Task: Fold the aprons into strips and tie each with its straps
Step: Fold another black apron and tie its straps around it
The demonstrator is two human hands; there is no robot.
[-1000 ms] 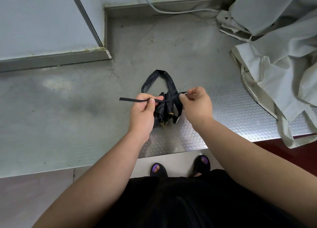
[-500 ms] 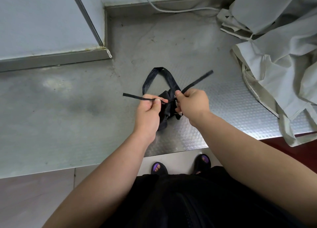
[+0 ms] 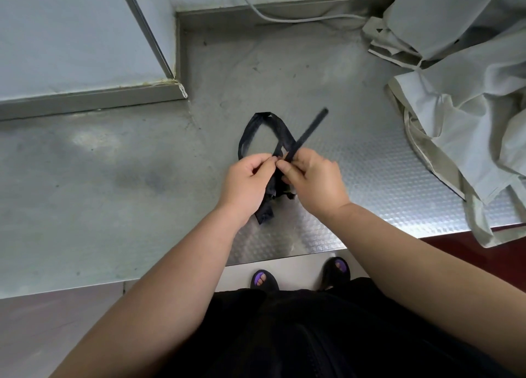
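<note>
One head-worn wide-angle camera looks steeply down, close over a steel counter [image 3: 119,207], the wearer's feet [image 3: 264,279] below.

On the worktop [image 3: 113,192] before you lies the apron [image 3: 266,210], its loop [image 3: 250,133] behind your left hand [image 3: 247,178] and right hand [image 3: 313,178]. A heap of aprons [image 3: 469,107] lies at your right, a cable [image 3: 284,19] at the back.
</note>
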